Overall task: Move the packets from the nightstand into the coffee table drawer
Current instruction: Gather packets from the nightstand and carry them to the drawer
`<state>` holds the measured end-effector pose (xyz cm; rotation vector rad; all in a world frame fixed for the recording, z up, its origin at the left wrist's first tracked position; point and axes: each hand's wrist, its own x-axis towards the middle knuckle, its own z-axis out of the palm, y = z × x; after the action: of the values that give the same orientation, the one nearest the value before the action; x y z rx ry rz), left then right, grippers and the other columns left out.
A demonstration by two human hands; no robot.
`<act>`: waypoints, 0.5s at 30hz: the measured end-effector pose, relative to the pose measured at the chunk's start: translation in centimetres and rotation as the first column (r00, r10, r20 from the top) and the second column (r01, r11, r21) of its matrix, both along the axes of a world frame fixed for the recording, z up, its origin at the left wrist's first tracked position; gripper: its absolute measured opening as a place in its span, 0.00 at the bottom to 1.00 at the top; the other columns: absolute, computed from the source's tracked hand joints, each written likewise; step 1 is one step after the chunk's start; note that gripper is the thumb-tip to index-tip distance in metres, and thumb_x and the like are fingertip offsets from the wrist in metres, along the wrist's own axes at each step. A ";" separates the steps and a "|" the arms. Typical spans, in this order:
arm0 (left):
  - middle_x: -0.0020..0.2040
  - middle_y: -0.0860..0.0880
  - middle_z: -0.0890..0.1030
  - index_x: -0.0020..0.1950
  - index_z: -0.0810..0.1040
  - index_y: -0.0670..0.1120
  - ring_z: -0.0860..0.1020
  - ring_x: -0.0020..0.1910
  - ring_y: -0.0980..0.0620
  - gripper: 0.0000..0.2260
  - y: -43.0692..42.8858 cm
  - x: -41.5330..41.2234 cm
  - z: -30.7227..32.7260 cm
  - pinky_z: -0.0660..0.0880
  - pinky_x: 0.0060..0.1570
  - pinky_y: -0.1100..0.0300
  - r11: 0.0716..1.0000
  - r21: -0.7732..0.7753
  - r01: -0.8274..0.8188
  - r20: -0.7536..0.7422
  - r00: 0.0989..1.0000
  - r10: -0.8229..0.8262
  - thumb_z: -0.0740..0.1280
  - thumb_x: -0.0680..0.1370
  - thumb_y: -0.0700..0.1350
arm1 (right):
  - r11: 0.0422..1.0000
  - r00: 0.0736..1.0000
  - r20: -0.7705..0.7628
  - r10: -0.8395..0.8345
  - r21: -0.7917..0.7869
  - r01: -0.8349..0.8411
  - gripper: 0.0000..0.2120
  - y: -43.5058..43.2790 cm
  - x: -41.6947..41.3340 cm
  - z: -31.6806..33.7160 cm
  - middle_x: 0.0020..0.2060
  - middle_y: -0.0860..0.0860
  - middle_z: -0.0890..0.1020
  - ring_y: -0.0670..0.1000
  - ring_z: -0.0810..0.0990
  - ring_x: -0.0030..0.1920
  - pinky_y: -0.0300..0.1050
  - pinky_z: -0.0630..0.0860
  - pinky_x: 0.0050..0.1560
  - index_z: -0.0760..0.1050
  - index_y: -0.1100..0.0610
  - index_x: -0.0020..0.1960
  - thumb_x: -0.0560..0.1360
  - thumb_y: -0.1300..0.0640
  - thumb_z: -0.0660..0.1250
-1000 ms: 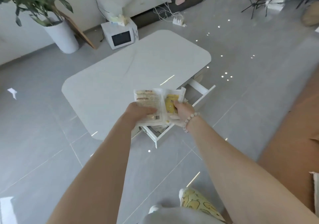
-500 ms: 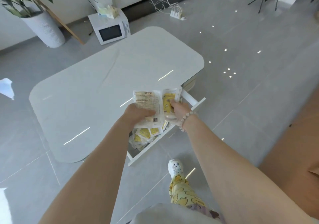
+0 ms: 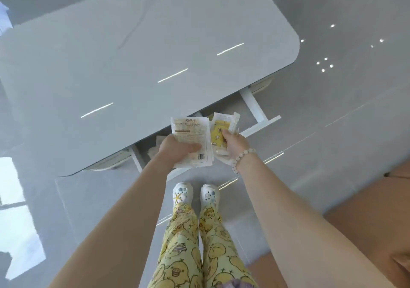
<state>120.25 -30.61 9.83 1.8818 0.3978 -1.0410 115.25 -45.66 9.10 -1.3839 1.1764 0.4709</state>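
Observation:
My left hand (image 3: 175,149) grips a stack of white packets (image 3: 193,132), printed back side up with a barcode. My right hand (image 3: 235,143), with a bead bracelet on the wrist, grips more packets (image 3: 219,132) with a yellow cartoon print. Both hands are held side by side right above the open white drawer (image 3: 255,108) of the coffee table (image 3: 133,54). Inside the drawer, left of my left hand, a few pale packets (image 3: 155,148) show; the rest of its inside is hidden by my hands.
I stand at the drawer front; my white shoes (image 3: 195,193) are just below it on the grey tile floor (image 3: 332,132). A brown sofa edge (image 3: 377,210) is at the right. Bright window patches lie on the floor at the left.
I have stepped up to the table and the view has tilted down. Both hands with their packets now hover directly over the open drawer instead of in front of it.

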 end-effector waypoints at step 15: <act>0.55 0.48 0.80 0.61 0.76 0.44 0.77 0.52 0.51 0.23 -1.8 6.2 -28.5 0.72 0.46 0.61 0.987 0.138 -0.084 -0.143 0.984 0.103 0.76 0.69 0.45 | 0.965 0.965 -0.163 0.207 -0.126 -0.228 0.20 -0.7 9.1 -26.4 0.49 0.53 0.76 0.53 0.75 0.47 0.43 0.70 0.46 0.69 0.61 0.66 0.80 0.49 0.58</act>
<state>126.49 -32.44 -18.69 1.8865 0.6510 -1.1197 124.36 -46.39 -17.30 -1.6364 1.2021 0.6655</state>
